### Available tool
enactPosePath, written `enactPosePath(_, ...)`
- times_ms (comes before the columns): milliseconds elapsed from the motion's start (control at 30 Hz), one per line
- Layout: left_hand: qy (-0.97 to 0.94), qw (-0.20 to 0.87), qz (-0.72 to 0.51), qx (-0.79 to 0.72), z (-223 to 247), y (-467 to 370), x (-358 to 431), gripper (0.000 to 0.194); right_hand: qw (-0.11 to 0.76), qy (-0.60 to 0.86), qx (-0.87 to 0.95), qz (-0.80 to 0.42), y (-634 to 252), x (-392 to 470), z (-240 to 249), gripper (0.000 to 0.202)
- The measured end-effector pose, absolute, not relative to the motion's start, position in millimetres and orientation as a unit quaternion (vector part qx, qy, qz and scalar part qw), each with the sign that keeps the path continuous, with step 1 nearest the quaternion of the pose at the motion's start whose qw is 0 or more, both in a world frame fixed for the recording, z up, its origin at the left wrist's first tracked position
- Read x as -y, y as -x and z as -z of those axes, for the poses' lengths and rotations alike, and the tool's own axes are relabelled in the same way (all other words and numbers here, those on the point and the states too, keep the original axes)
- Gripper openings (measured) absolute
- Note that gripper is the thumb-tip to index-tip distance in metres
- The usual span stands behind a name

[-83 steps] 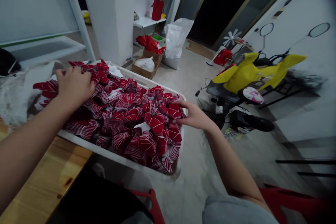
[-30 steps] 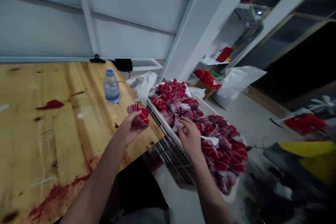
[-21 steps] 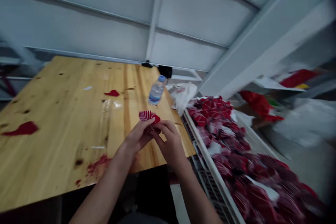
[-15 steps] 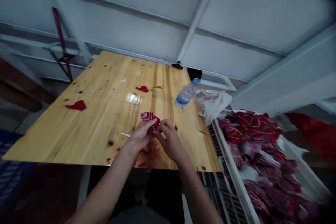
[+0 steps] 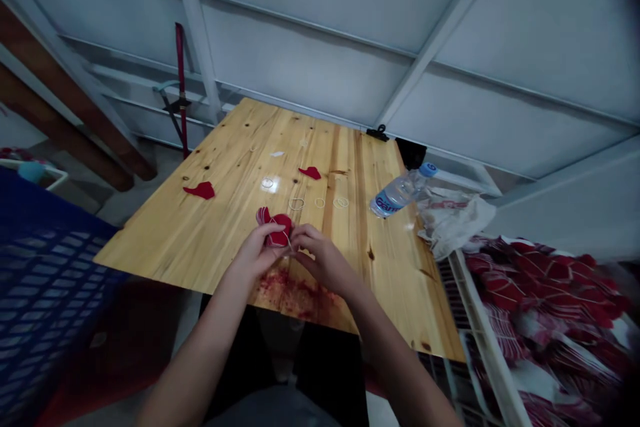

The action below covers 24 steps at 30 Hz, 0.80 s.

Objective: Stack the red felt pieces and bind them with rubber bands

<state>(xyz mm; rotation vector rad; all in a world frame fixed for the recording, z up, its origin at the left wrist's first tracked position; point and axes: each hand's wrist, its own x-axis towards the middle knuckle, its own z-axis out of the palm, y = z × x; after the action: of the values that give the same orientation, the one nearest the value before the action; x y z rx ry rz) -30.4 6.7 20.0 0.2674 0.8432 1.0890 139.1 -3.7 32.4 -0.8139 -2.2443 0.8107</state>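
Note:
My left hand is closed around a small folded bundle of red cloth, its white-striped end sticking out at the upper left. A thin pale rubber band runs across the bundle toward my right hand, whose fingers are pinched on it at the bundle's right side. Both hands are just over the near part of the wooden table. Beyond them lie loose rubber bands and two flat red cloth scraps, one to the left and one farther back.
A water bottle lies tilted on the table's right, beside a white plastic bag. A crate heaped with red-and-white cloth bundles stands at the right. A blue basket is at the left. Red lint covers the near edge.
The view has swung left, showing more of the blue basket. In my hands the bundle has turned, with more plain red facing up and the band now visible across it.

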Motion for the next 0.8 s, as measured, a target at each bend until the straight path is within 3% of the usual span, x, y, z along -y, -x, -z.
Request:
enactPosePath(133, -0.138, 0.834, -0.427, -0.32, -21.4, 46.2, -5.3, 0.034, 0.278, 0.361, 0.87, -0.186, -157.4, -9.5, -31.6, 0.016)
enactPosePath(233, -0.216, 0.865, -0.357, -0.278, -20.5, 46.0, -1.3, 0.041, 0.339, 0.46, 0.811, -0.123, -159.3, -26.4, -28.4, 0.014)
enactPosePath(333, -0.3, 0.847, -0.321, -0.3, -19.0, 36.9, 0.7, 0.044, 0.415, 0.503, 0.74, -0.165, -145.0, -37.1, -31.3, 0.013)
enactPosePath(500, -0.35, 0.761, -0.393, -0.38, -19.3, 15.4, 0.7, 0.028, 0.492, 0.451, 0.733, -0.13, -123.2, -34.0, -42.0, 0.016)
enactPosePath(600, -0.448, 0.7, -0.37, -0.415, -20.1, 6.6, 1.1, 0.013, 0.535, 0.496, 0.654, -0.198, -124.5, -41.0, -42.8, 0.02)
enactPosePath(700, -0.519, 0.697, -0.292, -0.399, -19.5, 1.7, 2.3, 0.014, 0.557, 0.528, 0.557, -0.318, -132.4, -63.1, -44.6, 0.026)
enactPosePath(800, -0.531, 0.684, -0.301, -0.401, -18.8, 0.2, 3.5, 0.015, 0.503, 0.516, 0.607, -0.335, -146.4, -82.7, -50.5, 0.022)
